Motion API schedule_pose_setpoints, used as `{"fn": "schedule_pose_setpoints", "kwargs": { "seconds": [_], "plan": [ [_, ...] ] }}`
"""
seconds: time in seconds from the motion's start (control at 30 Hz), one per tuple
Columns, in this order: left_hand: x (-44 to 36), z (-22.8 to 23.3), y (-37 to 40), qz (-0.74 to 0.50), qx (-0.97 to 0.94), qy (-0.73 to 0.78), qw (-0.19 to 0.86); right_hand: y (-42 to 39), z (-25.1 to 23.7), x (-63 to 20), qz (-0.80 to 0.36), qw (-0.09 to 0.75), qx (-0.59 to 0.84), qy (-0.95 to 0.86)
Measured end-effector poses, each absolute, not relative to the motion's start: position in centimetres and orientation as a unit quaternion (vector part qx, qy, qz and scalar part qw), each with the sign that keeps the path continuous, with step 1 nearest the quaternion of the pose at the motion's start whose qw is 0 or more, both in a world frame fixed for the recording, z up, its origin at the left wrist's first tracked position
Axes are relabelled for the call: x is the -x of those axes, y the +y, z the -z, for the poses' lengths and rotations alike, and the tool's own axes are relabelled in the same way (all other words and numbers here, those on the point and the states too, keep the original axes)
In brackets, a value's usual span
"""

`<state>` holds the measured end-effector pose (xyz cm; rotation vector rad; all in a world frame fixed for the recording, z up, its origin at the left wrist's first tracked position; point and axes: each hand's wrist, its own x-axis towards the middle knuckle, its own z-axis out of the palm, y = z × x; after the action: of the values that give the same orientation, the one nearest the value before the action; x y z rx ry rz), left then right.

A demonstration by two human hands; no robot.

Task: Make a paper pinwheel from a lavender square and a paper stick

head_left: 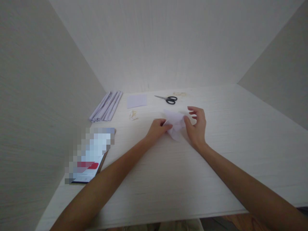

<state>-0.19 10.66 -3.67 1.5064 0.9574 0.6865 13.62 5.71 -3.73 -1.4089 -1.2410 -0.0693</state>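
A thin, pale lavender sheet of paper is held above the white table, bent and slightly blurred. My left hand is closed on its left side, with the thumb lying over the front. On the other side, my right hand has its thumb against the sheet's right edge. Its other fingers are apart from the thumb and curve loosely in the air. Beyond the hands lies a pair of scissors with black handles, blades pointing left.
Several lavender rolls lie along the left wall. Near them are a flat lavender sheet and a small clear packet. Thin yellowish pieces lie behind the scissors. A lit tablet-like screen, partly blurred out, rests beside my left forearm.
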Motion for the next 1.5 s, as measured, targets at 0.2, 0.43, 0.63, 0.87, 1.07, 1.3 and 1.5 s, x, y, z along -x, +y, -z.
{"fn": "schedule_pose_setpoints", "kwargs": {
  "seconds": [0.2,0.43,0.63,0.87,1.07,1.3,1.5],
  "plan": [
    [0.2,3.5,10.5,-0.307,-0.626,0.417,0.583,6.0,3.9,-13.5,-0.029,0.615,0.599,-0.512],
    [0.1,3.4,10.5,-0.321,-0.624,0.416,0.579,5.4,4.1,-13.0,0.019,0.603,0.554,-0.573],
    [0.0,3.3,10.4,-0.333,-0.632,0.412,0.566,5.2,4.3,-12.7,0.074,0.492,0.549,-0.672],
    [0.0,3.3,10.5,-0.331,-0.645,0.415,0.549,5.2,4.0,-12.6,0.136,0.421,0.535,-0.719],
    [0.0,3.3,10.4,-0.336,-0.643,0.422,0.543,5.2,3.9,-12.6,0.155,0.376,0.535,-0.74],
    [0.0,3.1,10.2,-0.338,-0.643,0.427,0.538,5.1,4.0,-12.7,0.154,0.357,0.536,-0.749],
    [0.1,3.0,10.2,-0.339,-0.645,0.427,0.535,5.2,4.1,-12.7,0.148,0.344,0.541,-0.753]
  ]
}}
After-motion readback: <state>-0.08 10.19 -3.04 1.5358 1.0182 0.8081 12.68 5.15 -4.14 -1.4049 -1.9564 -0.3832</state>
